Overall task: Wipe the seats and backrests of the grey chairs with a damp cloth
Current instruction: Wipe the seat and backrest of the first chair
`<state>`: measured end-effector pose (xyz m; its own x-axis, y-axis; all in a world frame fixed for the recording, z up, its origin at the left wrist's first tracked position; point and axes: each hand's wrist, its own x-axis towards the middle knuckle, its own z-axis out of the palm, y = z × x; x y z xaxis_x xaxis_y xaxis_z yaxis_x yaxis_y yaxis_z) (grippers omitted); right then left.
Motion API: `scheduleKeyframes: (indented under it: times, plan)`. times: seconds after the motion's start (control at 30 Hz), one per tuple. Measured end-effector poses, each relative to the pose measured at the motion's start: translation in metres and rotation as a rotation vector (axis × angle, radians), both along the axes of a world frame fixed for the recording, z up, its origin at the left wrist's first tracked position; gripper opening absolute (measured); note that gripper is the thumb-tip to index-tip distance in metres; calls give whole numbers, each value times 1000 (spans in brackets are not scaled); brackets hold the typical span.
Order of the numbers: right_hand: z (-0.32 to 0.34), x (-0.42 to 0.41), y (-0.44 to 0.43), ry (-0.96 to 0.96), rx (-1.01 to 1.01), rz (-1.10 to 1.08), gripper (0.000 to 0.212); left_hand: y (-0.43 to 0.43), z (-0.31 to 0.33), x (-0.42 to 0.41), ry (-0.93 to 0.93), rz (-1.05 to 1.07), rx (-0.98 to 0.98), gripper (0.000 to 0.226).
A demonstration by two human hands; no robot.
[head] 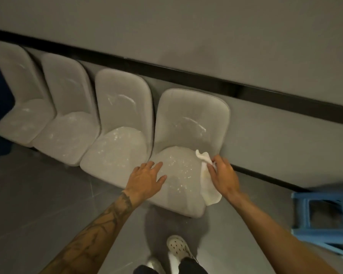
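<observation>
1. Wall, grey with a dark rail. It backs the whole row.
2. Floor, grey tile. I expect anything swept off a seat to land here.
3. Grey chairs, four, side by side against the wall. Every seat shows white specks and every back a pale streak, so I judge the job barely begun.
4. Nearest chair, at the right end of the row, directly ahead of me.
   - Seat: marks are thickest in the middle.
   - Backrest: one curved streak, unwiped by my reckoning.
5. Blue stool, on the floor to the right, apart from the chair. It plays no part in this step.
6. Left hand, flat on the front-left of the seat, fingers straight and slightly spread, holding nothing. It makes a good brace for the chair while the other hand strokes.
7. Right hand, at the seat's right edge, fingers curled round a bunch of the cloth.
8. Cloth, white.
   - Position: along the seat's right edge, lower end hanging off the front corner, top end sticking up near the backrest.
   - Handling: too little of it lies flat. I would spread it under the palm, pull overlapping strokes from the back seam forward, and refold to a clean face as it loads.
9. Specks, small and scattered. I would press lightly so they lift rather than smear.
</observation>
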<state>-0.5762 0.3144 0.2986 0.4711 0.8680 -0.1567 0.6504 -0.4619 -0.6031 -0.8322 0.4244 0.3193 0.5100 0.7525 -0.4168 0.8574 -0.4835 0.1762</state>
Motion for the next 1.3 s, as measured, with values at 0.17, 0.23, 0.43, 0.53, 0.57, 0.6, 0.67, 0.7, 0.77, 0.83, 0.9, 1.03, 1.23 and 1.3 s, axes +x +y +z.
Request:
scheduleKeyframes:
  times: [0.17,0.23,0.43,0.53,0.57,0.6,0.67,0.7,0.77,0.83,0.9,1.03,1.23,1.3]
  plan:
    - [-28,-33,16,-8,-44,-172,16,48,-45,-20,-17,-144,-58,65]
    - [-45,-47,20,-17,-68,-240,17,65,-68,-29,-17,-204,-78,66]
    - [-121,-76,35,11,-110,-393,22,111,-153,-59,14,-323,-139,65]
    - [-166,-77,43,27,-124,-450,27,132,-202,-67,12,-333,-174,66]
    - [-183,-76,47,24,-125,-466,28,138,-220,-68,18,-342,-169,66]
    - [-200,-74,51,16,-121,-475,28,145,-238,-68,19,-348,-165,66]
    - [-239,-68,59,-11,-94,-487,27,156,-278,-66,19,-352,-151,65]
    - [-261,-64,64,-28,-75,-494,27,162,-298,-65,18,-356,-133,65]
    - [-303,-56,73,-53,-66,-502,27,173,-339,-62,-2,-363,-112,64]
    - [-342,-49,76,-62,-95,-520,28,184,-375,-59,-33,-384,-87,64]
    - [-374,-44,77,-68,-167,-545,34,193,-405,-55,-49,-435,-45,65]
    - [-421,-42,72,-429,-196,-506,46,211,-447,-42,-190,-476,53,82]
    - [-468,-45,74,-480,-126,-318,43,238,-503,-32,-277,-541,291,58]
    - [-481,-49,75,-583,-165,-252,54,244,-514,-30,-318,-535,346,55]
